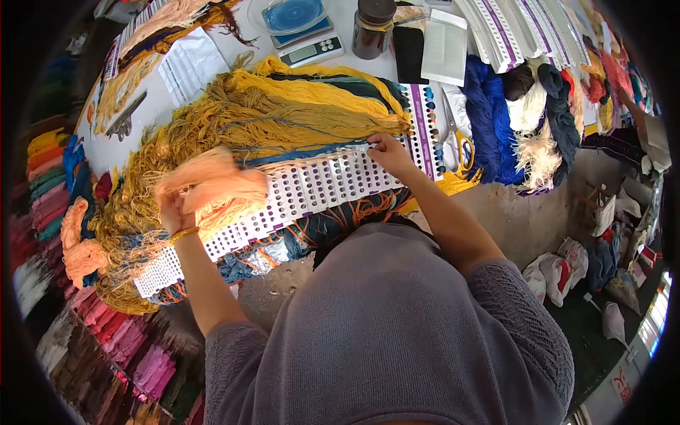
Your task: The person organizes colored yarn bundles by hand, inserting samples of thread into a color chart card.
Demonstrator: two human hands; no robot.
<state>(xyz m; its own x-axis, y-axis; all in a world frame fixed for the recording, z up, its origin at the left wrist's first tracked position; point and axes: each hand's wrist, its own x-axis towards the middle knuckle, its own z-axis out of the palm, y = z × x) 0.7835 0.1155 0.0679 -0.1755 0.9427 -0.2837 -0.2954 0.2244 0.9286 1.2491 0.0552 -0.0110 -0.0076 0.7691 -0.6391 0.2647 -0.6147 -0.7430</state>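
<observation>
My left hand (170, 209), smeared by motion, grips a loose peach thread skein (227, 188) above the left part of a long white perforated card (312, 188). My right hand (391, 157) pinches thread at the card's upper right edge, its fingertips close together; the exact strand is too fine to make out. Pale and blue strands (304, 151) run along that edge towards my right fingers. Behind the card lies a big heap of olive-gold thread (276, 120), with bright yellow thread (312, 71) on top. Dark teal and orange thread (347, 216) shows under the card's near edge.
Yellow-handled scissors (464, 152) lie right of a strip of colour samples (423, 127). A digital scale (308, 51), dark jar (373, 28) and black phone (409, 55) stand behind. Blue skeins (489, 117) hang at the right; pink bundles (152, 372) fill the lower left.
</observation>
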